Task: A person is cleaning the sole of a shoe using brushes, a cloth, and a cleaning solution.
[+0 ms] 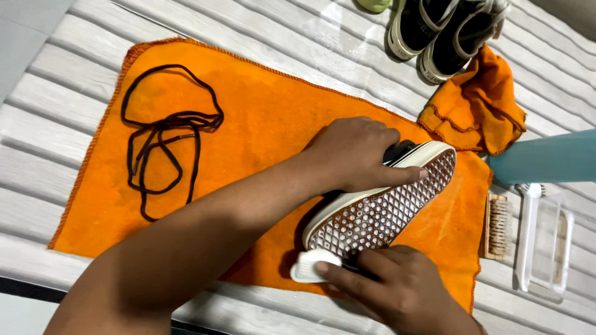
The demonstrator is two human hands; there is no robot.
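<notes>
Both hands (357,155) (397,288) scrub upturned shoe (379,208) with sponge (307,265).

left hand (354,154) reaches across palm-down, fingers spread, clamped tight; right hand (397,288) lower, fingers curled in a pinching grip.

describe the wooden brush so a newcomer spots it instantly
Start at the big orange cloth spread on the white slatted surface. Just off its right edge lies the wooden brush. Unlike the clear-handled brush beside it, it is small, with a tan wooden back and pale bristles.
</notes>
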